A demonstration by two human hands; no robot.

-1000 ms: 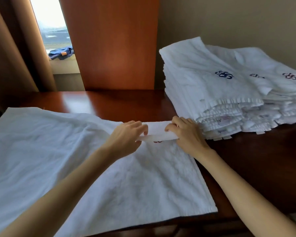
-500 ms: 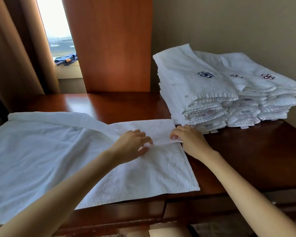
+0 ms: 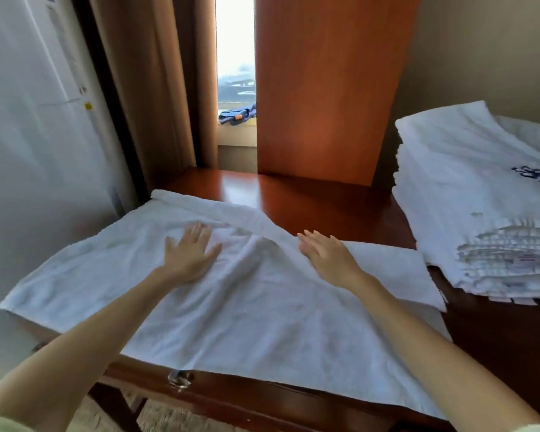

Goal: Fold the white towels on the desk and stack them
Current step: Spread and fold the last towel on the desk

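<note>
Both our hands are out in front of us on bare forearms, palms down and fingers straight. Our left hand (image 3: 189,255) lies flat on the white towel (image 3: 247,310) with its fingers a little spread and pointing away from us. Our right hand (image 3: 325,255) rests on the same towel further right, fingers together and angled toward the far left. Neither hand grasps anything; both are released and only press on the cloth.

We see the towel spread across the left and middle of the worktop (image 3: 312,201), directly under both hands, with its near edge reaching the worktop's front edge. Between the hands the cloth rises in soft wrinkles. A turned-over band runs along the far edge, slanting down toward our right hand. At the right end the towel lies doubled, one layer over another.

To the right, well apart from our right hand and just beside the towel's right end, sits the stack of folded towels (image 3: 468,198). Its ribbed edges face us, and a blue emblem (image 3: 533,175) marks the top one.

Below the towel's near edge a clear drawer knob (image 3: 178,379) shows on the front of the worktop.
</note>
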